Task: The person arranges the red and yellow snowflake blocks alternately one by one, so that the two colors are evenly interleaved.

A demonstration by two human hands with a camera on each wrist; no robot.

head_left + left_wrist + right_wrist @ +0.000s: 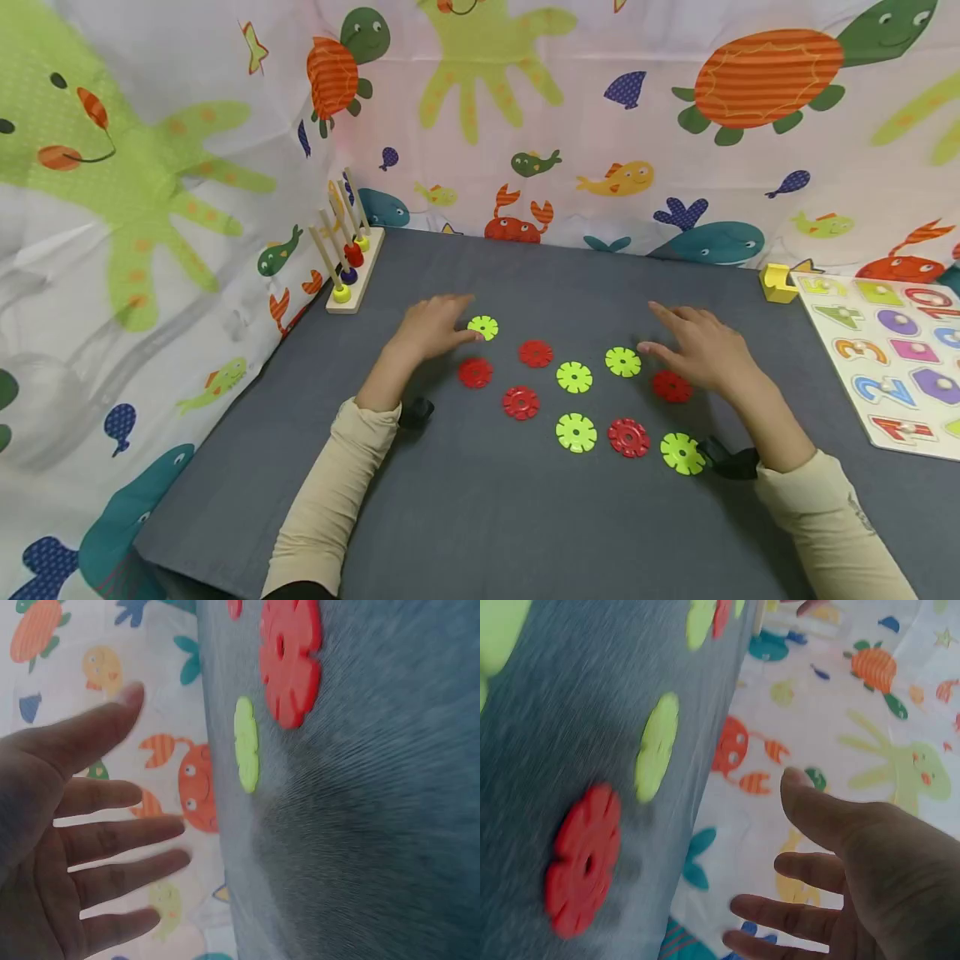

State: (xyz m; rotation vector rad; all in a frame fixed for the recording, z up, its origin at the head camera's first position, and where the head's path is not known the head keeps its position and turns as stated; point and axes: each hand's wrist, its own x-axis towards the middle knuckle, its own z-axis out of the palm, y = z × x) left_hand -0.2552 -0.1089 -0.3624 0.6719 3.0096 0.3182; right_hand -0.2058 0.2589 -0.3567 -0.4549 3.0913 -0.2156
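Observation:
Several flat, notched plastic discs lie spread on the grey table between the two hands, some red (521,402) and some yellow-green (576,433). My left hand (432,327) hovers at the left of the discs, fingers spread and holding nothing, its thumb close to a yellow-green disc (482,327) and a red disc (476,372) just below. On the other side my right hand (705,346) is held above the table with fingers extended, near a red disc (671,387) and a yellow-green disc (622,362). Both wrist views show the palms with nothing in them.
A wooden peg stand (356,283) with coloured rings stands at the back left. At the right lies a number-and-shape puzzle board (862,392), with a yellow block (777,283) at its far corner. A printed sea-animal cloth (480,167) hangs behind and at the left.

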